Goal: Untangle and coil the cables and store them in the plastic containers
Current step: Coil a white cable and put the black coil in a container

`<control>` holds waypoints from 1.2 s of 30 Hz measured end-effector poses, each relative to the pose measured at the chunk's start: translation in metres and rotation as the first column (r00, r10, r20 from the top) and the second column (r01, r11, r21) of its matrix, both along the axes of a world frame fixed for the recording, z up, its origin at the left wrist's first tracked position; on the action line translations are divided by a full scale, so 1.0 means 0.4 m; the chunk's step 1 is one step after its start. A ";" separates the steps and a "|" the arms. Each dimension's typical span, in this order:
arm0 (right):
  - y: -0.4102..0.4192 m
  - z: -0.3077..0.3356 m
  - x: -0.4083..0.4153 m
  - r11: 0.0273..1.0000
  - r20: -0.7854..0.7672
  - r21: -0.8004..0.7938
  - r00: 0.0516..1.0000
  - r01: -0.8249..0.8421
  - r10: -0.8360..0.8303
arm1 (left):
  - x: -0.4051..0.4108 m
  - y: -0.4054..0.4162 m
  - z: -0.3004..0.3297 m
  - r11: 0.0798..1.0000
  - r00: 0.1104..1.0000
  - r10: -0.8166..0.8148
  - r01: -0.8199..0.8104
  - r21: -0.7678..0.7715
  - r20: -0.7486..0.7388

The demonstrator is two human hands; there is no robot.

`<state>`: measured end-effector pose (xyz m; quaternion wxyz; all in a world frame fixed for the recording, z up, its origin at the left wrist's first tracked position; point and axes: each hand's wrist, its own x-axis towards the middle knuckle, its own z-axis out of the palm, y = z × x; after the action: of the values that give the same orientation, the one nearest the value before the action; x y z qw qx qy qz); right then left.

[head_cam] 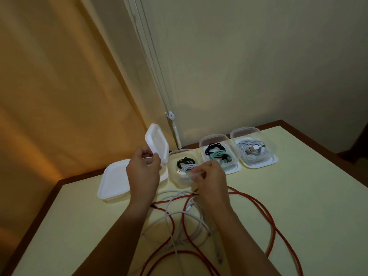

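Up close, two hands worked at a box of cables.
The left hand [143,170] pinched a white lid [157,144] up high, and the right hand [211,176] gripped the clear box [179,166] holding coiled cables [186,166] on the table [298,196].

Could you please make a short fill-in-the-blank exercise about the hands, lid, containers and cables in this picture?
1. The left hand holds a white ____ tilted up.
2. The right hand touches the nearest open container, which holds a black and a ____ cable.
3. The loose cables on the table are white and ____.

Missing words: lid; white; red
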<state>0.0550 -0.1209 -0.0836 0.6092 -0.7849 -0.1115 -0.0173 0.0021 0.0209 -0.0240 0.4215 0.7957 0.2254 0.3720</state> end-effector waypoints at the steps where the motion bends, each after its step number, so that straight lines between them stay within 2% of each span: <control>1: -0.002 0.009 0.002 1.000 0.012 0.012 1.000 0.002 -0.003 | -0.007 -0.002 -0.005 1.000 1.000 0.005 -0.005 -0.006 0.015; 5: -0.015 0.031 0.006 0.990 0.015 0.138 0.999 0.038 -0.040 | -0.024 -0.018 -0.016 1.000 0.998 -0.004 0.002 0.022 0.068; 8: -0.026 0.052 0.019 0.966 0.011 0.240 0.995 0.096 -0.102 | -0.022 -0.025 -0.026 0.995 0.998 -0.046 0.041 0.086 0.045; 14: -0.059 0.097 0.034 0.935 0.098 0.306 0.971 0.178 -0.217 | 0.017 -0.045 -0.078 0.887 0.955 -0.198 0.271 0.375 -0.222; 18: -0.069 0.104 0.042 0.948 0.145 0.281 0.970 0.149 -0.195 | 0.056 -0.066 -0.092 0.787 0.909 -0.167 0.356 0.503 -0.382; 21: -0.053 0.086 0.041 0.975 0.155 0.187 0.976 0.122 -0.152 | 0.073 -0.077 -0.118 0.698 0.859 -0.080 0.411 0.586 -0.506; 33: -0.007 0.005 0.039 0.999 0.092 -0.032 0.995 0.042 -0.038 | 0.046 -0.094 -0.180 0.775 0.735 -0.151 0.503 0.383 -0.660; 36: -0.002 -0.007 0.037 0.998 0.076 -0.055 0.997 0.021 -0.017 | 0.017 -0.089 -0.162 0.816 0.768 -0.159 0.456 0.355 -0.621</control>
<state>0.0696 -0.1217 -0.0865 0.5823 -0.8014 -0.1275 -0.0496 0.0087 -0.0149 -0.0887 0.1784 0.9749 0.1004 0.0869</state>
